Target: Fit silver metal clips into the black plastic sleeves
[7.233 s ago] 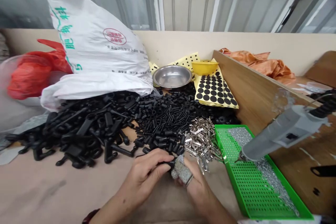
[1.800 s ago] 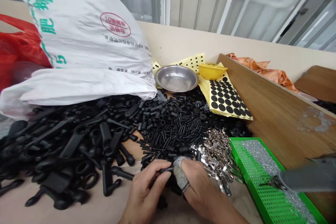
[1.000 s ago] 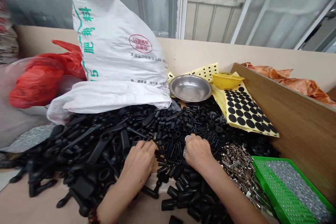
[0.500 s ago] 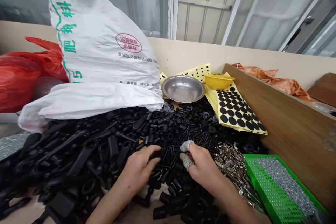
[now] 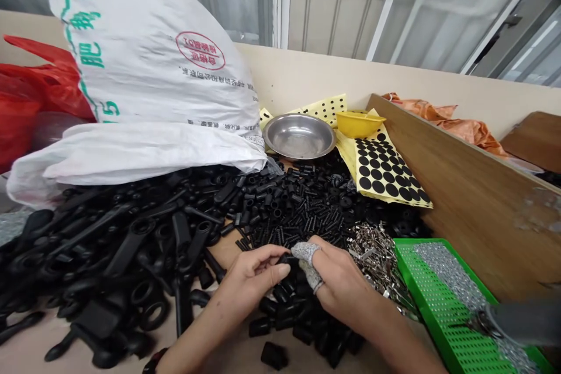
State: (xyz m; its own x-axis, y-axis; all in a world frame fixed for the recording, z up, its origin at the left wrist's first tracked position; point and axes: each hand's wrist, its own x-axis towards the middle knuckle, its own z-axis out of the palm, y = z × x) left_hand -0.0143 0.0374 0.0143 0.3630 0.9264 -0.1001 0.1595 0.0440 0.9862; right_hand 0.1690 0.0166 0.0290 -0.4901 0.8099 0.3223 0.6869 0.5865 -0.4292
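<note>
Over the middle of the table, my left hand (image 5: 256, 274) pinches a small black part (image 5: 288, 258) between thumb and index finger. Facing it, my right hand (image 5: 339, 274) has its fingers closed, the tips meeting the same part. Grey fabric covers (image 5: 307, 252) wrap the thumb and a finger of my right hand. The part's exact shape is mostly hidden by the fingers. Beyond the hands lie small black ribbed screw-like pieces (image 5: 313, 219). Short black cylindrical caps (image 5: 302, 330) are heaped below the hands.
Black handle-like parts (image 5: 131, 245) pile up at left before a white woven sack (image 5: 153, 70). A steel bowl (image 5: 300, 135), yellow bowl (image 5: 360, 124) and dotted sticker sheets (image 5: 385, 169) stand behind. Right: metal pieces (image 5: 374, 251), green tray (image 5: 432, 295), grey cylindrical tool (image 5: 526, 322), wooden board (image 5: 473, 210).
My two hands have come together from apart, and a small black part now shows between their fingertips. The view has shifted, and the grey tool shows more at the right.
</note>
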